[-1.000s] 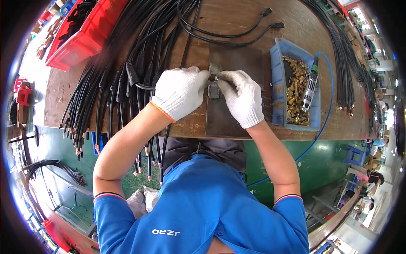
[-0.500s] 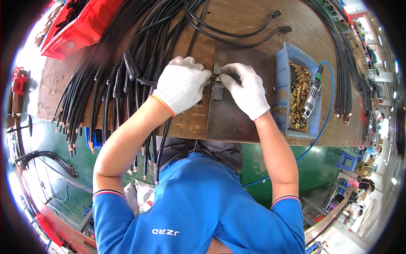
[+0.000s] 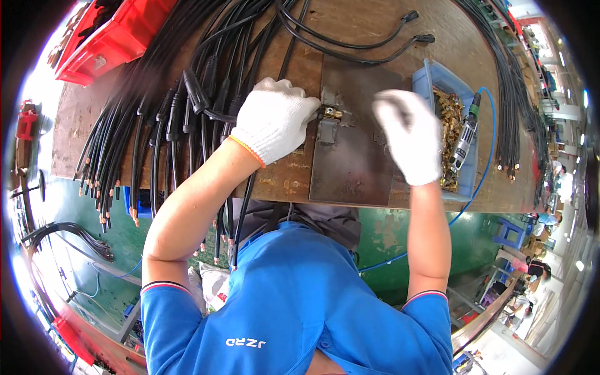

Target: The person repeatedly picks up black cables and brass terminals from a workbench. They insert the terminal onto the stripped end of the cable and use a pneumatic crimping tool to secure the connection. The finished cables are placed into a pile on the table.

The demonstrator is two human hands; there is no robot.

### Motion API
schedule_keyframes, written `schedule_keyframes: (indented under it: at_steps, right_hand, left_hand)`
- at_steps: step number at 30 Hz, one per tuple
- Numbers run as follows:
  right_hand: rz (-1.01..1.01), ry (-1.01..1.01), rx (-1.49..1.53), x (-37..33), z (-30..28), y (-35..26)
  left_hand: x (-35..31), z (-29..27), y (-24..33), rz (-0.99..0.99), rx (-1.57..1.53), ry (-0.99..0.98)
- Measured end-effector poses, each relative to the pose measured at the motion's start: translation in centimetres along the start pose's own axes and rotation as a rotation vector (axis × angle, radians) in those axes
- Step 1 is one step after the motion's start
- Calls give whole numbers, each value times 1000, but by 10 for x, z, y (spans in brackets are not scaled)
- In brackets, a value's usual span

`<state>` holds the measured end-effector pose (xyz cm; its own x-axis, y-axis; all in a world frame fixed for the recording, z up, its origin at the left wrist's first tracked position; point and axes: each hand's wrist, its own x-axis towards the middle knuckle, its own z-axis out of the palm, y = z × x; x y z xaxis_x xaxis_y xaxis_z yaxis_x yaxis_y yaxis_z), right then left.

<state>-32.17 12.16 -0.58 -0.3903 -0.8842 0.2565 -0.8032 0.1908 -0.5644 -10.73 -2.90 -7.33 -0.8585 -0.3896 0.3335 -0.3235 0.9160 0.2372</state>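
Note:
My left hand (image 3: pixel 275 119), in a white knit glove, is closed around a black cable (image 3: pixel 219 116) that enters the glove from the left. Just past its fingertips, a small brass terminal (image 3: pixel 332 113) sits in a metal fixture (image 3: pixel 327 131) on a dark steel plate (image 3: pixel 350 172). The join between cable and terminal is hidden by the glove. Also gloved in white, my right hand (image 3: pixel 410 137) hovers over the plate's right edge, near the blue bin (image 3: pixel 424 84). Motion smears its fingers, and I see nothing in them.
A pneumatic screwdriver (image 3: pixel 464 140) with a blue air hose (image 3: pixel 492 134) lies across the bin of brass terminals (image 3: pixel 449 119). Black cables (image 3: pixel 119 134) with bare copper ends hang over the wooden table's (image 3: pixel 284 178) front edge. A red crate (image 3: pixel 103 53) stands far left.
My right hand has left the brass terminal and moved right toward the blue bin, uncovering the terminal in the fixture. My left hand stays beside the fixture, still on the cable.

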Motion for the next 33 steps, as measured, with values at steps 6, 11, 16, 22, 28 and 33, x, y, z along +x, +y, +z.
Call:
schedule_keyframes:
  at_steps: [6,11,16,22,28,33]
  right_hand:
    - [446,210,-887,-26,-108,111]
    - [707,52,-602,-22,-109,124]
    - [478,265,-404,-27,-127,184]
    - [361,394,1160,-2,-152,103]
    - [-16,321,1467,33,-99,21]
    - [54,166,1672,44,-12,-7]
  left_hand:
    - [2,1,3,-9,9,-30]
    - [1,6,0,7,19,3]
    - [3,0,2,8,4,11]
    - [0,7,0,-3,28,21]
    - [1,1,0,23,10,39]
    - [4,-4,2,28,5,21]
